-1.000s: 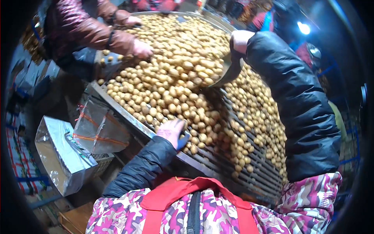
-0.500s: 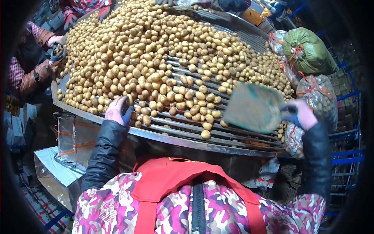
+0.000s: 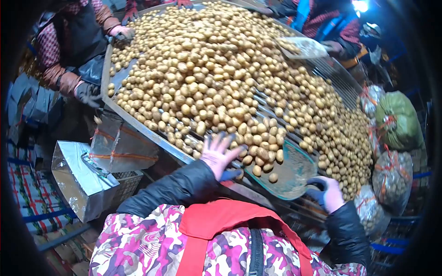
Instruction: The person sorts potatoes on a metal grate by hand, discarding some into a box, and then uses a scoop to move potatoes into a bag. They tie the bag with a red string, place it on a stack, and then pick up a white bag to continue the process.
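A big heap of potatoes point(image 3: 198, 78) covers the slatted metal sorting table point(image 3: 175, 149). In my right hand point(image 3: 328, 194), which wears a pink and dark glove, is the handle end of a green-rimmed scoop point(image 3: 297, 177). The scoop lies low over the slats at the near edge, with several potatoes on its left part and its right part bare and dirty. My left hand point(image 3: 218, 156), gloved alike, has its fingers spread beside the potatoes left of the scoop. Its palm side is hidden.
Full bags point(image 3: 393, 177) and a green sack point(image 3: 398, 120) stand along the right. A cardboard box point(image 3: 83, 179) is below left. Across the table, a co-worker's hand holds a clear scoop point(image 3: 306, 47); another co-worker's gloved hand point(image 3: 88, 94) hangs by the left edge.
The view has shifted. My right hand has brought the scoop down against the potatoes, and several now lie on it. My left hand has moved right, toward the scoop, with fingers spread.
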`<act>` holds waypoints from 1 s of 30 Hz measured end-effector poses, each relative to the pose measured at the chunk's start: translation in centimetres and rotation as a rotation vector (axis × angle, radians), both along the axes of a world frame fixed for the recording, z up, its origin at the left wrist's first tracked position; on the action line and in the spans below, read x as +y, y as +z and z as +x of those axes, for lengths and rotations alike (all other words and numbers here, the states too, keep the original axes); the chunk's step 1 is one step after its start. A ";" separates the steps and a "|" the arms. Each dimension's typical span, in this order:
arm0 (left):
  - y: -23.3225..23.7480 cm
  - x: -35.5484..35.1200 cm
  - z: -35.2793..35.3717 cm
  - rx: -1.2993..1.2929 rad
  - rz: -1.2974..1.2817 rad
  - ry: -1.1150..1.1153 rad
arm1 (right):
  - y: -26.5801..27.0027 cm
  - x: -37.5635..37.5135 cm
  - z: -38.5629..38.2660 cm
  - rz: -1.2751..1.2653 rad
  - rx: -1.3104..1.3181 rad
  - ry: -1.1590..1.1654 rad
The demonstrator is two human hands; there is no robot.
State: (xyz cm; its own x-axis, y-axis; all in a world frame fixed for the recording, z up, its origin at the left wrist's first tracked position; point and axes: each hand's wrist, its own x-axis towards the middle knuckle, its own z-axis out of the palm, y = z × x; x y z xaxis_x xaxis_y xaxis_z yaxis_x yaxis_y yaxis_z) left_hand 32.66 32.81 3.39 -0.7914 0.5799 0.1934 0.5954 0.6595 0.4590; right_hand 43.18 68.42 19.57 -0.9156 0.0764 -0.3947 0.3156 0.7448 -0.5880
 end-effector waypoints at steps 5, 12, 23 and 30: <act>-0.5 -1.8 -4.1 -0.146 -0.081 0.150 | -3.7 -8.3 -8.4 -0.053 0.105 0.052; -0.3 -9.7 -15.6 0.040 -0.039 0.132 | -5.7 -18.1 -17.9 -0.119 0.124 0.059; 0.1 -15.8 -27.1 0.080 -0.123 0.216 | -6.9 -26.5 -28.8 -0.052 0.094 0.131; 2.4 -16.5 -27.7 -0.037 -0.169 0.331 | -2.4 -27.9 -32.4 0.120 0.067 0.316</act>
